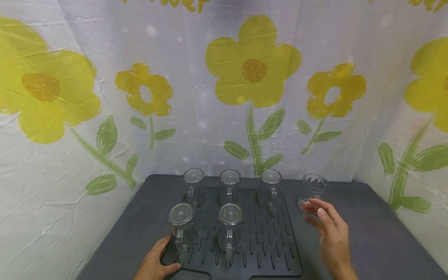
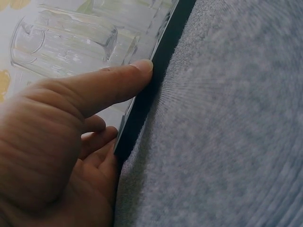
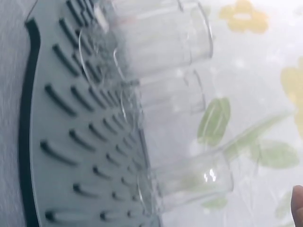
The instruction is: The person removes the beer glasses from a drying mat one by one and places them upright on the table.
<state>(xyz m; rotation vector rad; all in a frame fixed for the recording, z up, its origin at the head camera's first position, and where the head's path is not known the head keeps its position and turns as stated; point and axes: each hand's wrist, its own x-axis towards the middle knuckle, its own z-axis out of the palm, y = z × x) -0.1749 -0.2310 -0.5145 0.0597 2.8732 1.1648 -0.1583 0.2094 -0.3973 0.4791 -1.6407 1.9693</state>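
Several clear glass mugs stand upside down on a dark ribbed drying mat point(image 1: 266, 241), handles toward me. Two are in the front row, the left mug point(image 1: 190, 237) and the middle mug point(image 1: 235, 233). My left hand point(image 1: 154, 260) holds the mat's front left corner; in the left wrist view its thumb point(image 2: 113, 85) lies on the edge. Right of the mat stands another clear glass point(image 1: 315, 186), with its rim up. My right hand point(image 1: 332, 237) is just in front of it, fingers loosely bent and blurred, holding nothing visible. Only a fingertip point(image 3: 297, 203) enters the right wrist view.
Along the mat's back row are a left mug point(image 1: 194, 186), a middle mug point(image 1: 230, 186) and a right mug point(image 1: 270, 190). The mat lies on a dark grey table point(image 1: 371, 233). A white curtain point(image 1: 192, 128) with yellow flowers encloses the back and sides.
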